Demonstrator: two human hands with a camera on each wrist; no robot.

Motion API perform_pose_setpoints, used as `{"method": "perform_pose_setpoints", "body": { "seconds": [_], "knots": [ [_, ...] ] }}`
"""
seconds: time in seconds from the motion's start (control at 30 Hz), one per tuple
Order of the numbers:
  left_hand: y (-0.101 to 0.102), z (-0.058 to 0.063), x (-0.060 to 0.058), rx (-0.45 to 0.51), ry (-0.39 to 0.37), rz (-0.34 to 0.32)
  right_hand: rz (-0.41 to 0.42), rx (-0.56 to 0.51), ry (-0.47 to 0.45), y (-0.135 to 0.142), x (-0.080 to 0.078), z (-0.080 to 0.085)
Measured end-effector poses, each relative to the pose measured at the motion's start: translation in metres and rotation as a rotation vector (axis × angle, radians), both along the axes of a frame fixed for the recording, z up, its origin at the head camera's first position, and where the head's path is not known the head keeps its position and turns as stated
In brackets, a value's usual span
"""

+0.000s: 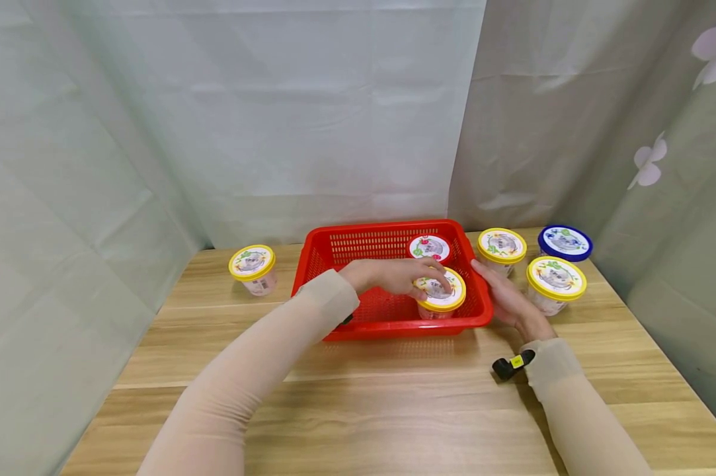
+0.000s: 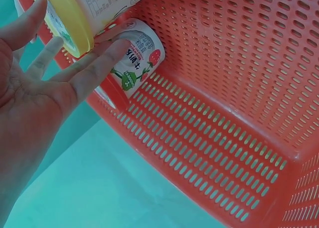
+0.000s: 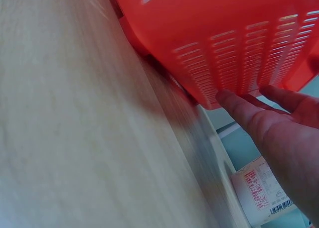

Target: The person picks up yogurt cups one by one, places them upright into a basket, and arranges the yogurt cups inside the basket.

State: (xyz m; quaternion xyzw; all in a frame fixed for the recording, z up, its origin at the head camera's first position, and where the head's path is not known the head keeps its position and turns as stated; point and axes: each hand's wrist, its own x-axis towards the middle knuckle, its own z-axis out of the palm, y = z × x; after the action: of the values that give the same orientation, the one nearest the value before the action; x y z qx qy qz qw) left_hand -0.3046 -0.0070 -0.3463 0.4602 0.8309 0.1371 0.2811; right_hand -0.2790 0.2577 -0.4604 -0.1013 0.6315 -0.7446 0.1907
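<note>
Basket, red, perforated walls, sits on the wood-grain bench, long side toward the person. Two tubs inside, both in its right half, lids up: a red-lidded tub at the back and a yellow-lidded tub in front of it, just beside each other. Strawberry print on the red-lidded one, per left wrist view.

Left hand reaches in over the basket's front side. Fingers loosely spread, nothing clamped; fingertips over the lid of the front tub. Firm contact with the lid: can't tell.

Right hand is at the basket's outer right side. Fingers extended toward the wall, flat rather than curled, thumb up by the rim. No grip on anything.

Outside, left of basket: one yellow-lidded tub on its own, upright, well apart from the right-hand group. Right of basket: a rear yellow-lidded tub near the rim, a nearer yellow-lidded tub just beyond the right hand, and a blue-lidded tub behind that one, partly hidden by it. All upright.

Both arms in pale long sleeves. Black wrist unit with a yellow label on the right cuff. Pale curtain behind the bench, pinkish flower prints on its right side.
</note>
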Motion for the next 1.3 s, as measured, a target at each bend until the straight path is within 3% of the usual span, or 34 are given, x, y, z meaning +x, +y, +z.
{"method": "perform_pose_setpoints", "body": {
  "seconds": [0.33, 0.53, 0.77, 1.0, 1.3],
  "knots": [
    [-0.003, 0.008, -0.002, 0.034, 0.022, 0.005, 0.015, -0.049, 0.01, 0.0, 0.002, 0.001],
    [-0.007, 0.015, -0.001, 0.068, 0.019, 0.065, 0.01, -0.038, 0.008, 0.001, 0.002, 0.0],
    [-0.019, 0.025, -0.002, 0.204, 0.048, 0.149, 0.007, -0.05, 0.001, 0.001, 0.001, -0.001],
    [-0.029, 0.03, -0.002, 0.279, 0.094, 0.183, 0.0, -0.047, -0.017, 0.001, 0.002, 0.0],
    [-0.045, 0.038, -0.002, 0.351, 0.125, 0.306, 0.008, -0.033, 0.003, 0.0, 0.001, -0.001]
  ]
}}
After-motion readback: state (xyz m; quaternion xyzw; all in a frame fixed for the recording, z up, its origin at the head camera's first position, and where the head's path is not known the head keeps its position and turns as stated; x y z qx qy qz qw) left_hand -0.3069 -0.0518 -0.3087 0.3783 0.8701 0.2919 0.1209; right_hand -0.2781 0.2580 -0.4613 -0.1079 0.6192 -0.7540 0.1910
